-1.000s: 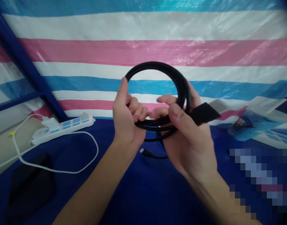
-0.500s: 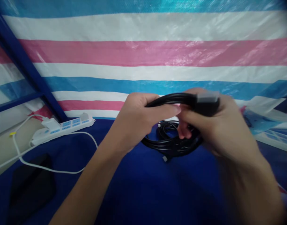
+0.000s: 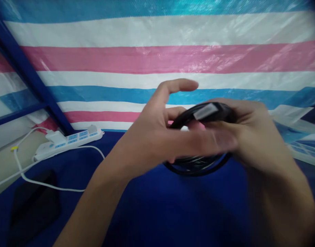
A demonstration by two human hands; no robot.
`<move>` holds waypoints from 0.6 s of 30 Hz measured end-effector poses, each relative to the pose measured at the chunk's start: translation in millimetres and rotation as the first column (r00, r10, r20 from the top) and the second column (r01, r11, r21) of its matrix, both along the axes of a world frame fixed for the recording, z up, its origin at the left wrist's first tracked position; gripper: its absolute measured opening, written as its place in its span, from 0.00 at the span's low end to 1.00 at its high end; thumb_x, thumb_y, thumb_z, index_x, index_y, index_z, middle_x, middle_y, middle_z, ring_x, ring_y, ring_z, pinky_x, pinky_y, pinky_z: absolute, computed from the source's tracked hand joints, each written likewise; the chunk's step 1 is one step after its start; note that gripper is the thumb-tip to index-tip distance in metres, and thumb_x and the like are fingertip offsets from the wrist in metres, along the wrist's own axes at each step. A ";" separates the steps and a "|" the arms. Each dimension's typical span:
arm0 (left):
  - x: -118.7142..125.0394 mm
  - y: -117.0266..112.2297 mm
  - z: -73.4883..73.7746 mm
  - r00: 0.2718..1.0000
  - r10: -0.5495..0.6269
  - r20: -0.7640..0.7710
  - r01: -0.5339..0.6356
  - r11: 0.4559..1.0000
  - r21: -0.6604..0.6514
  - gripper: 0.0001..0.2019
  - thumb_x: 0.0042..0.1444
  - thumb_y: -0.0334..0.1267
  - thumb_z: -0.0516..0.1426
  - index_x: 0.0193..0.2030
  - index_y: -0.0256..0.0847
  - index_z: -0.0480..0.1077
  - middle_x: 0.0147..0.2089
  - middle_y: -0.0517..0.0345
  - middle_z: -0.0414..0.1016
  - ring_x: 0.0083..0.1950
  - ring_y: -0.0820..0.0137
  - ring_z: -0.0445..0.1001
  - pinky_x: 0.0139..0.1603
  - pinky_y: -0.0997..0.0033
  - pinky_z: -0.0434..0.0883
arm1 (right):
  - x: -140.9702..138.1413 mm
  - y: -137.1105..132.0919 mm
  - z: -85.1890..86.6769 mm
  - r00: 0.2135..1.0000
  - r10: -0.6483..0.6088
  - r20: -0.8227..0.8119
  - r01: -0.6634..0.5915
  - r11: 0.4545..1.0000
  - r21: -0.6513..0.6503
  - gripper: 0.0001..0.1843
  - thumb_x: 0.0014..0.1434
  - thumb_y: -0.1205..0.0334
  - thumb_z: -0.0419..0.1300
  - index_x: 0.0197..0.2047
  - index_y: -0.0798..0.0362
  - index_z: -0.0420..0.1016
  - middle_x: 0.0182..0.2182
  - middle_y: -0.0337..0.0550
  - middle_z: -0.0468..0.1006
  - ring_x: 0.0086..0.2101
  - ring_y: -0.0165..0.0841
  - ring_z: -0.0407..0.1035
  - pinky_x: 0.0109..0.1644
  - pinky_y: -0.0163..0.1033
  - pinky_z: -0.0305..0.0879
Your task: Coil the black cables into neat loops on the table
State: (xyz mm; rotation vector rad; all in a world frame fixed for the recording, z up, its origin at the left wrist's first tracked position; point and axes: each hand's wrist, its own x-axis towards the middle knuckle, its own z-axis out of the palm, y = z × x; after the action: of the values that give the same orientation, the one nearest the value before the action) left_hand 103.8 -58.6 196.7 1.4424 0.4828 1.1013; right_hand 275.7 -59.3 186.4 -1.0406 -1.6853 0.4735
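Up in front of me is a coiled black cable (image 3: 180,120), gripped at its right side by my right hand (image 3: 252,127). A pale grey, cap-like end piece (image 3: 205,111) lies along the top of the loop. My left hand (image 3: 152,137) is at the loop's left side, its index finger raised and its thumb stretched across in front, blurred by motion. Its other fingers are partly behind the cable, and whether they press on it is unclear. Lower black loops (image 3: 198,171) show beneath my hands; I cannot tell whether they are held or lying on the table.
A white power strip (image 3: 70,140) with a plugged-in white adapter and a white cord (image 3: 54,188) lies at the left. Nearer is a dark flat object (image 3: 35,206) on the blue table (image 3: 157,212). Clear plastic packaging (image 3: 296,120) is at the right, before a striped sheet (image 3: 147,58).
My left hand has loosened from the cable, its index finger lifting and its thumb swinging right. The cable end has turned and shifted left along the loop in my right hand.
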 end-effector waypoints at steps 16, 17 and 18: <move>-12.0 -1.2 6.7 0.998 0.049 0.027 -0.052 0.995 0.086 0.17 0.47 0.25 0.61 0.45 0.42 0.73 0.19 0.67 0.69 0.15 0.82 0.63 0.16 0.87 0.58 | -9.5 -10.7 -0.7 0.977 0.199 -0.076 -0.200 0.980 -0.009 0.03 0.54 0.62 0.62 0.34 0.48 0.76 0.17 0.33 0.67 0.18 0.22 0.61 0.20 0.28 0.56; -11.7 -0.6 7.4 0.994 0.046 0.099 -0.055 0.994 0.092 0.17 0.47 0.24 0.61 0.44 0.42 0.73 0.17 0.69 0.67 0.13 0.83 0.62 0.15 0.87 0.57 | -6.9 -10.2 -0.4 0.961 0.225 -0.160 -0.229 0.973 -0.010 0.01 0.55 0.63 0.61 0.32 0.48 0.75 0.14 0.31 0.62 0.14 0.21 0.56 0.17 0.28 0.53; -11.4 0.4 7.4 0.991 0.046 0.129 -0.062 0.991 0.119 0.16 0.47 0.24 0.60 0.43 0.43 0.72 0.15 0.71 0.65 0.12 0.84 0.61 0.15 0.88 0.56 | -4.6 -9.3 -0.3 0.942 0.250 -0.222 -0.258 0.966 -0.006 0.02 0.54 0.64 0.61 0.30 0.48 0.74 0.12 0.31 0.59 0.12 0.21 0.52 0.16 0.29 0.51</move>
State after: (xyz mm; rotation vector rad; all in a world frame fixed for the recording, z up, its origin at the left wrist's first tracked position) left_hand 92.4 -58.1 204.1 1.4625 0.3718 1.2756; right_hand 271.1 -68.6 186.2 -0.7657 -1.6223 0.7609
